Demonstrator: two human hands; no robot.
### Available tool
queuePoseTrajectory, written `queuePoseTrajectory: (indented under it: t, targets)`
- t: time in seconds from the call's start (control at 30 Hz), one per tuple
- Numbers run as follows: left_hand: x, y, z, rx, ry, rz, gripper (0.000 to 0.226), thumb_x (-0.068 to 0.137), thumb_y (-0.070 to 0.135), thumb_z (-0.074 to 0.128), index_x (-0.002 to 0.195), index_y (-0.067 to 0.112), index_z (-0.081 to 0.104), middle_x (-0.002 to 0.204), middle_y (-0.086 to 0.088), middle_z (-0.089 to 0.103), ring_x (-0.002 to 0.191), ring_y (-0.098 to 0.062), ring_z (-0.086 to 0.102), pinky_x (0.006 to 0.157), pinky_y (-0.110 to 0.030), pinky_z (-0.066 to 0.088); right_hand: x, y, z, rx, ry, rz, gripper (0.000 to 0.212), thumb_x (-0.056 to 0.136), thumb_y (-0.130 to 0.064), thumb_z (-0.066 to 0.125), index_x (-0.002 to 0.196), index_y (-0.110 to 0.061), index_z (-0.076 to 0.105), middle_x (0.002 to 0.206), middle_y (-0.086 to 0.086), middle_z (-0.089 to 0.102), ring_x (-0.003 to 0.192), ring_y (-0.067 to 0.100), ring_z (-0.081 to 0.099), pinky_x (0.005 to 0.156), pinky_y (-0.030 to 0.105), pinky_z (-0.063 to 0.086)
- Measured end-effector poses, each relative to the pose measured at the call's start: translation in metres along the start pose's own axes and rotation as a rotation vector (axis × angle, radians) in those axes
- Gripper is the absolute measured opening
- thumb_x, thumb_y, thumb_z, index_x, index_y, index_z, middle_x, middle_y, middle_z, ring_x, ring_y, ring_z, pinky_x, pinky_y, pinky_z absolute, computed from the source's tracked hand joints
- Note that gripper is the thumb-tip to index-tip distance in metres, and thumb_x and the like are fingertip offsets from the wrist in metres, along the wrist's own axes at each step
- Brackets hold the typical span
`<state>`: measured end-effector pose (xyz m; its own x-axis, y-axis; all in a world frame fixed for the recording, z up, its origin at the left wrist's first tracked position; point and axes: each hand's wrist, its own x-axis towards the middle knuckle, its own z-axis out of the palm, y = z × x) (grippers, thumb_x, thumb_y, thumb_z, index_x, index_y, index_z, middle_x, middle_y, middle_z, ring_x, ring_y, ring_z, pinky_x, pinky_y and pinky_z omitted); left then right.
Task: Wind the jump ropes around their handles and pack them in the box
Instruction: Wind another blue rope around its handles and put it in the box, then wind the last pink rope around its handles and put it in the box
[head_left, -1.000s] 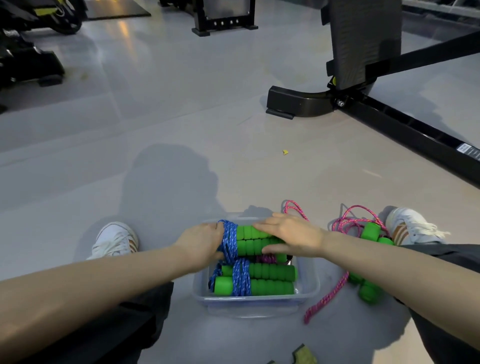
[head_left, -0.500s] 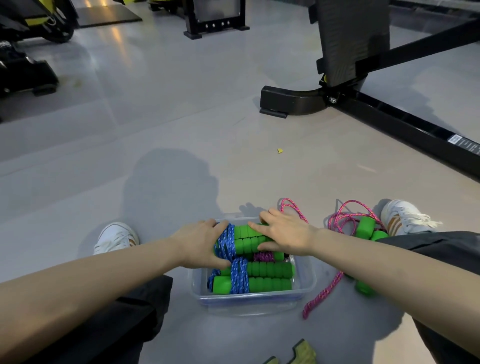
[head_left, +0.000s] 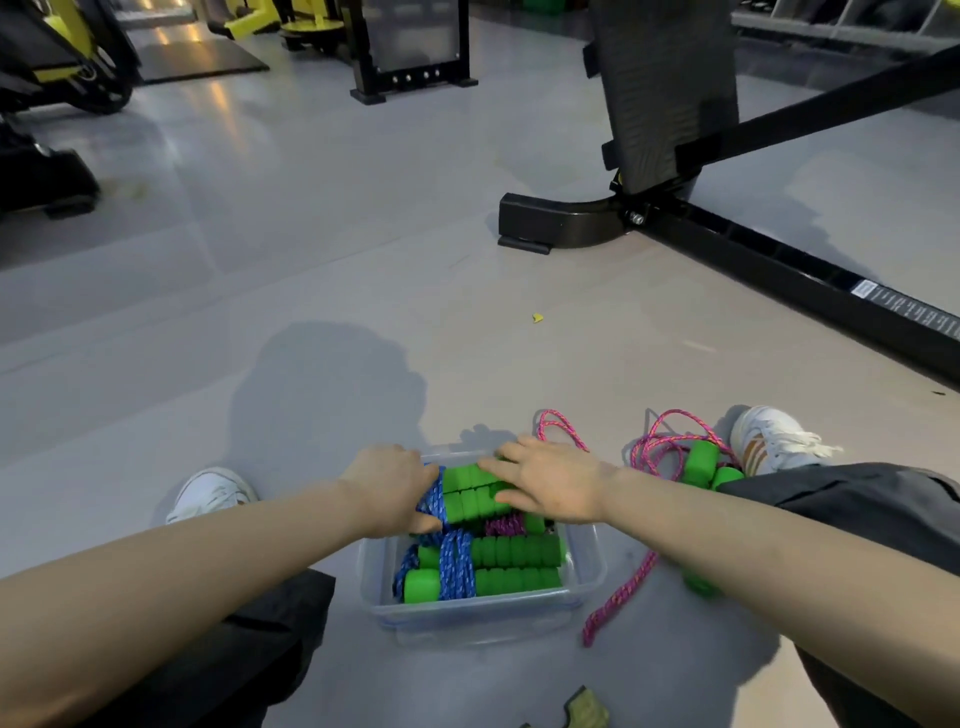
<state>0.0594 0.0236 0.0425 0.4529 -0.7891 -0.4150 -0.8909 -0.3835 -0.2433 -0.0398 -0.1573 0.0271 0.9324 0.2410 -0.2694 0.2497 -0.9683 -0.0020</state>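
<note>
Two hands press a blue-wound rope bundle (head_left: 470, 493) down at the far end of the clear box (head_left: 483, 613): left hand (head_left: 387, 488) curled around its wrapped end, right hand (head_left: 550, 486) flat with fingers spread. Another blue bundle (head_left: 483, 569) lies nearer. Pink rope (head_left: 670, 452) sprawls unwound on the floor (head_left: 363, 312) to the right.

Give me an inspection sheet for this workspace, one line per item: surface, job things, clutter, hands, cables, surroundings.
Surface: grey gym floor, glossy.
Job's things: clear plastic box holds a wound blue rope bundle; a second blue bundle is held over its far end, purple rope beneath. Pink jump rope lies unwound right of the box.
Clutter: small yellow scrap; a greenish piece at the bottom edge.
Hands: left hand grips the roped end; right hand lies flat on the handles.
Cables: nothing seen.
Surroundings: black machine frame, white shoes.
</note>
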Motion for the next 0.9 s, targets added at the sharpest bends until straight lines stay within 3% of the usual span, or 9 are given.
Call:
queuePoseTrajectory:
  t: [0.17, 0.27, 0.4, 0.47, 0.6, 0.67, 0.77, 0.83, 0.9]
  targets:
    - [0.019, 0.015, -0.047, -0.077, 0.265, 0.056, 0.055, 0.090, 0.059, 0.040, 0.122, 0.016, 0.051, 0.117, -0.007, 0.051, 0.107, -0.024, 0.052, 0.078, -0.033, 0.043, -0.046, 0.050, 0.001, 0.160, 0.222, 0.107, 0.042, 0.094, -0.016, 0.035, 0.134, -0.008, 0.043, 0.130, 0.014, 0.048, 0.119, 0.029, 0.048, 0.097, 0.036, 0.039]
    - [0.044, 0.045, -0.073, -0.155, 0.383, 0.112, 0.043, 0.094, 0.044, 0.041, 0.123, 0.014, 0.053, 0.117, -0.009, 0.055, 0.110, -0.027, 0.053, 0.084, -0.035, 0.045, -0.077, 0.089, 0.004, 0.069, -0.052, 0.306, 0.040, 0.088, -0.006, 0.040, 0.126, -0.012, 0.049, 0.128, 0.009, 0.049, 0.121, 0.027, 0.047, 0.091, 0.034, 0.039]
    - [0.071, 0.090, -0.091, -0.090, 0.439, 0.180, 0.038, 0.095, 0.039, 0.040, 0.119, 0.013, 0.053, 0.117, -0.009, 0.055, 0.112, -0.027, 0.053, 0.081, -0.033, 0.045, -0.115, 0.110, 0.032, -0.169, -0.492, 0.229, 0.053, 0.082, -0.016, 0.056, 0.133, -0.013, 0.041, 0.137, 0.009, 0.041, 0.130, 0.028, 0.036, 0.102, 0.037, 0.034]
    - [0.079, 0.101, -0.091, -0.072, 0.445, 0.204, 0.037, 0.095, 0.037, 0.040, 0.119, 0.013, 0.053, 0.117, -0.010, 0.055, 0.112, -0.028, 0.053, 0.081, -0.033, 0.045, -0.119, 0.104, 0.051, -0.244, -0.550, 0.240, 0.063, 0.080, -0.018, 0.062, 0.136, -0.010, 0.035, 0.137, 0.013, 0.039, 0.129, 0.030, 0.036, 0.101, 0.043, 0.035]
    - [0.083, 0.102, -0.083, 0.020, 0.385, 0.258, 0.039, 0.096, 0.039, 0.037, 0.123, 0.013, 0.049, 0.120, -0.011, 0.054, 0.112, -0.029, 0.052, 0.084, -0.036, 0.044, -0.109, 0.087, 0.077, -0.423, -0.497, 0.261, 0.050, 0.092, -0.011, 0.048, 0.137, -0.001, 0.031, 0.138, 0.020, 0.036, 0.130, 0.037, 0.033, 0.100, 0.059, 0.031]
    - [0.083, 0.098, -0.076, 0.043, 0.341, 0.272, 0.039, 0.097, 0.038, 0.035, 0.123, 0.013, 0.048, 0.121, -0.010, 0.053, 0.113, -0.028, 0.051, 0.087, -0.037, 0.042, -0.106, 0.086, 0.084, -0.478, -0.398, 0.186, 0.039, 0.092, -0.014, 0.048, 0.129, -0.001, 0.042, 0.130, 0.020, 0.046, 0.123, 0.037, 0.042, 0.095, 0.065, 0.034]
    - [0.084, 0.090, -0.068, 0.021, 0.338, 0.272, 0.037, 0.096, 0.038, 0.035, 0.120, 0.014, 0.048, 0.121, -0.008, 0.054, 0.113, -0.027, 0.050, 0.090, -0.039, 0.045, -0.106, 0.094, 0.086, -0.478, -0.186, 0.040, 0.050, 0.040, -0.029, 0.085, 0.082, -0.018, 0.061, 0.079, 0.001, 0.063, 0.075, 0.023, 0.061, 0.067, 0.053, 0.054]
    - [0.083, 0.084, -0.065, -0.036, 0.365, 0.257, 0.042, 0.092, 0.044, 0.035, 0.120, 0.015, 0.049, 0.119, -0.007, 0.057, 0.112, -0.026, 0.052, 0.090, -0.039, 0.046, -0.100, 0.097, 0.082, -0.389, -0.091, -0.027, 0.055, 0.032, -0.024, 0.081, 0.079, -0.019, 0.054, 0.073, -0.001, 0.060, 0.069, 0.022, 0.059, 0.068, 0.049, 0.055]
    - [0.084, 0.079, -0.066, -0.292, 0.380, 0.201, 0.053, 0.088, 0.054, 0.037, 0.125, 0.019, 0.050, 0.119, -0.005, 0.059, 0.111, -0.024, 0.056, 0.090, -0.034, 0.046, -0.092, 0.094, 0.058, -0.343, 0.050, -0.084, 0.057, 0.035, -0.024, 0.073, 0.085, -0.017, 0.045, 0.075, 0.001, 0.059, 0.069, 0.023, 0.060, 0.074, 0.051, 0.056]
